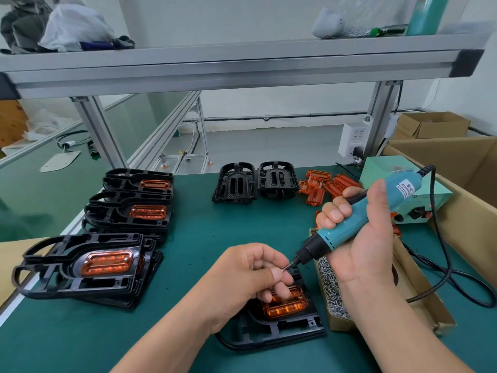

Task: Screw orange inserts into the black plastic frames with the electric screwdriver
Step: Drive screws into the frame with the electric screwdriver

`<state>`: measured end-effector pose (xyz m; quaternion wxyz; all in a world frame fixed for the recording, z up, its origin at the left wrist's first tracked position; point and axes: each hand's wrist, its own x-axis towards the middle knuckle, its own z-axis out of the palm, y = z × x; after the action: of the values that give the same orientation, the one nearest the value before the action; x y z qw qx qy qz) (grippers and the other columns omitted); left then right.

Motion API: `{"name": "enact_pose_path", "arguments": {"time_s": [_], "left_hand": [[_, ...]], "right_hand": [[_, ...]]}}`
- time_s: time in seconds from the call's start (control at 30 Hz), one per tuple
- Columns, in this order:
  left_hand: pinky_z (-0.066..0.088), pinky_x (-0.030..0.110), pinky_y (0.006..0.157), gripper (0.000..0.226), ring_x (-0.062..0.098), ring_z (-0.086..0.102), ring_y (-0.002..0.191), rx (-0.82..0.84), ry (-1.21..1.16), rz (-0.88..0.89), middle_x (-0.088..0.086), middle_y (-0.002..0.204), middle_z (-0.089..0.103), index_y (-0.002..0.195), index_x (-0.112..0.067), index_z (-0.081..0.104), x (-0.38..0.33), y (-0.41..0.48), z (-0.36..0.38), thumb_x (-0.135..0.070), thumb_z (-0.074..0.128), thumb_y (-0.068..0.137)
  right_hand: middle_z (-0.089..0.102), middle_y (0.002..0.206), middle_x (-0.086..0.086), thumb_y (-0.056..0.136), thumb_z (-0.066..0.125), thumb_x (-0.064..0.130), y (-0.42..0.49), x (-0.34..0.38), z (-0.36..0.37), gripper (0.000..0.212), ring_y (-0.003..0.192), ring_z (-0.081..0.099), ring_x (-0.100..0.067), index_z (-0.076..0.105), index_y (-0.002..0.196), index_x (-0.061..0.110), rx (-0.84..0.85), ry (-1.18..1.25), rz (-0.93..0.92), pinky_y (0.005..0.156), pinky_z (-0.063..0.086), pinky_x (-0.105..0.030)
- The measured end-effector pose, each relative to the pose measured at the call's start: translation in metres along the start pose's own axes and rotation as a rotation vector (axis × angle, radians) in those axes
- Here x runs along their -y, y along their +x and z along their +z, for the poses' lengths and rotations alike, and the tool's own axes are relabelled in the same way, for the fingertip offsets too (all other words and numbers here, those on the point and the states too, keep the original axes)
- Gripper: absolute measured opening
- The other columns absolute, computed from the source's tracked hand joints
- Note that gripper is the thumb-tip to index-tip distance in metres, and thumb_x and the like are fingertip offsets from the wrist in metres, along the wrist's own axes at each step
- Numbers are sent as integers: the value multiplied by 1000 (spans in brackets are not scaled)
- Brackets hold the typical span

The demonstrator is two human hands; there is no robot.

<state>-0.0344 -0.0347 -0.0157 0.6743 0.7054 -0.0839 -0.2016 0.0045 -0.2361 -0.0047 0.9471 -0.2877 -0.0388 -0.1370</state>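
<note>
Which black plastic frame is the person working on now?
The black plastic frame nearest the person, under the left hand, which pinches a small screw at the tip of the teal electric screwdriver. The other frames lie untouched.

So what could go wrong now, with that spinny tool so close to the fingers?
1. The left hand pinches a small screw right at the tip of the electric screwdriver held by the right hand; if it spins now, a fingertip could get nipped or the screw could drop.
2. The black cable loops beside the open box of screws; a tug might snag it.
</note>
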Motion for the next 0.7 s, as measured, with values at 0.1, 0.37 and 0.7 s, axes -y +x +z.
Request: {"name": "enact_pose_path", "arguments": {"time_s": [0.1, 0.37, 0.7], "left_hand": [[52, 20, 62, 14, 13, 72, 75, -19, 26, 16, 12, 93, 79, 111, -6, 69, -1, 0, 1, 1, 65, 100], [53, 21, 66, 17, 15, 74, 81, -34, 106, 53, 9, 93, 80, 112, -12, 70, -1, -1, -1, -1, 65, 100], [52, 23, 68, 19, 13, 65, 69, -2, 205, 67, 5, 91, 79, 111, -22, 72, 2, -2, 0, -16, 63, 96]], "right_hand": [[47, 70, 4, 91, 71, 59, 1, 0, -1, 42, 60, 47, -10, 63, 87, 18, 13, -11, -4, 56, 45, -22], [49, 72, 4, 93, 70, 59, 4, -4, -3, 41, 60, 50, -9, 65, 86, 19, -8, 18, 28, 57, 48, -22], [48, 70, 4, 98, 67, 59, 6, -4, -6, 44, 59, 48, -9, 64, 85, 18, -76, 50, 41, 54, 46, -21]]}}
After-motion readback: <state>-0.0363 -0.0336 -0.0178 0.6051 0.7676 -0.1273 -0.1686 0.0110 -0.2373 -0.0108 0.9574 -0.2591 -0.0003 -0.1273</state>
